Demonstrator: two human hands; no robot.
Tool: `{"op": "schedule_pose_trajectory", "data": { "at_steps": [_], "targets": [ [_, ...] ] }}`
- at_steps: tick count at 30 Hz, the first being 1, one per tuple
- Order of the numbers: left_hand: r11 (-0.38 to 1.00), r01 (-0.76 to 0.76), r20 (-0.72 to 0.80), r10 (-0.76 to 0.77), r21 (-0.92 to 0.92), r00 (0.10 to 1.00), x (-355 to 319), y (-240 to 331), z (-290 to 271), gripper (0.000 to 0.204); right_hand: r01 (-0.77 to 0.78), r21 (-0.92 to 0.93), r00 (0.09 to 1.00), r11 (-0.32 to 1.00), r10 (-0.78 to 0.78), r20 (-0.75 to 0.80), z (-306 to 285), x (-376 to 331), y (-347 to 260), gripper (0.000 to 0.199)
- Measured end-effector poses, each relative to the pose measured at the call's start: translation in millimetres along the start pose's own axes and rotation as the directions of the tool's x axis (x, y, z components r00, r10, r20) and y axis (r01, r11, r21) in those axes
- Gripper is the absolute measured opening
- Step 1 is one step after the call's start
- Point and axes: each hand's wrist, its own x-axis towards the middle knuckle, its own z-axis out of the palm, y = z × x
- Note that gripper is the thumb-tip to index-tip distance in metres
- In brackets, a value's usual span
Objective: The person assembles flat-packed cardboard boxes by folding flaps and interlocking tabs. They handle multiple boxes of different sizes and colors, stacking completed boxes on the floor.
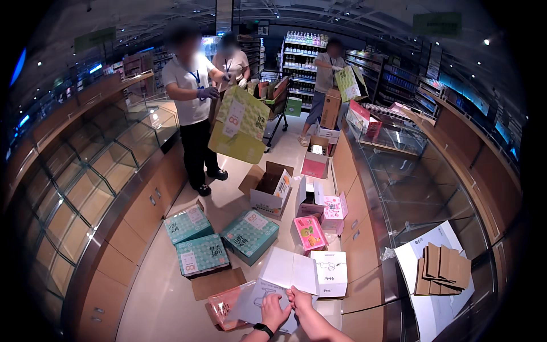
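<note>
A white-and-grey cardboard box (pixel 282 271) with raised flaps is in front of me at the lower middle. My left hand (pixel 274 312), with a black band on its wrist, rests on the box's grey printed panel, fingers stretched along it. Right beside it, my right hand (pixel 299 298) is closed on the edge where the panels meet. A salmon-coloured box (pixel 223 310) lies against its left side. To its right is a white box (pixel 332 275) with a line drawing. What lies under my palms is hidden.
Teal cartons (pixel 250 235) sit ahead left; an open brown-and-white carton (pixel 270 191) and pink boxes (pixel 309 232) stand farther on. Glass-topped counters (pixel 142 199) line both sides. One co-worker holds a green carton (pixel 239 125); another holds one near a shopping cart (pixel 276 105). Cardboard pieces (pixel 441 271) lie right.
</note>
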Motion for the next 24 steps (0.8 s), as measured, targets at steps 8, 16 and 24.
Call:
{"op": "schedule_pose_trajectory", "data": {
  "at_steps": [8,16,24],
  "targets": [
    [0.968,-0.153,-0.171,0.187,0.198,0.967,58,10,-137,0.053,0.033,0.186,0.957,0.982,-0.085,0.279,88,-101,-62,0.026],
    [0.96,-0.209,-0.297,0.258,0.186,0.919,82,37,-197,0.029,-0.12,0.311,0.807,0.943,-0.09,0.583,120,-202,-129,0.03],
    [0.951,-0.298,-0.105,0.305,0.079,0.947,95,63,-200,0.015,-0.026,0.317,0.86,0.948,-0.14,0.491,100,-206,-146,0.038]
  ]
}}
